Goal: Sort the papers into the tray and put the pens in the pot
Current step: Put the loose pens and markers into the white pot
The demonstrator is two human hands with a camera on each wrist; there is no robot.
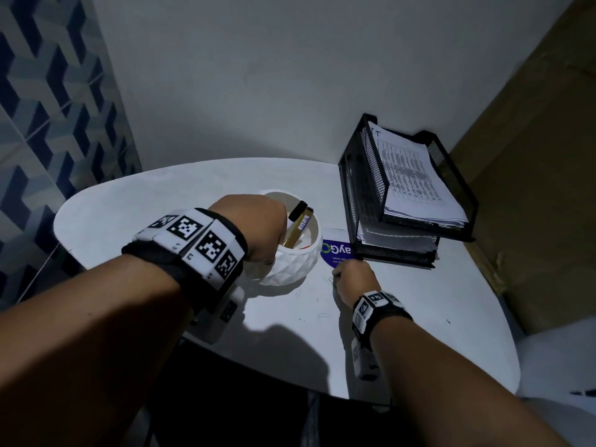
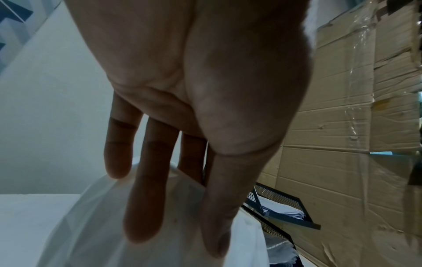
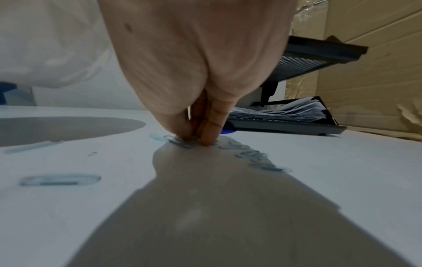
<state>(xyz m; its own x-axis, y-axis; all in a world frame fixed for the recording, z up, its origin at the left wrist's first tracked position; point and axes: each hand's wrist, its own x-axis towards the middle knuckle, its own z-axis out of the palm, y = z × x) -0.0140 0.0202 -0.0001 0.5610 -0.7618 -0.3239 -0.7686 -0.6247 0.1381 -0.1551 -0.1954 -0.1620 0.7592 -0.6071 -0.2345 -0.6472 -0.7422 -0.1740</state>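
A white faceted pot [image 1: 290,266] stands mid-table with a gold pen with a black cap [image 1: 298,225] in it. My left hand [image 1: 258,233] holds the pot's left rim. In the left wrist view the left hand [image 2: 173,207] has its thumb and two fingers lying on the pot's [image 2: 91,225] outer wall, and another finger passes behind the rim. My right hand [image 1: 335,275] is down on the table, right of the pot. Its fingertips [image 3: 205,139] pinch a paper clip [image 3: 180,142]. The black mesh two-tier tray [image 1: 364,188] at back right holds printed papers [image 1: 409,175].
Several loose paper clips [image 3: 61,179] lie on the white table [image 1: 419,301] around my right hand. A blue card [image 1: 335,251] lies between the pot and the tray. Cardboard [image 1: 532,188] stands along the right side, and a white wall behind.
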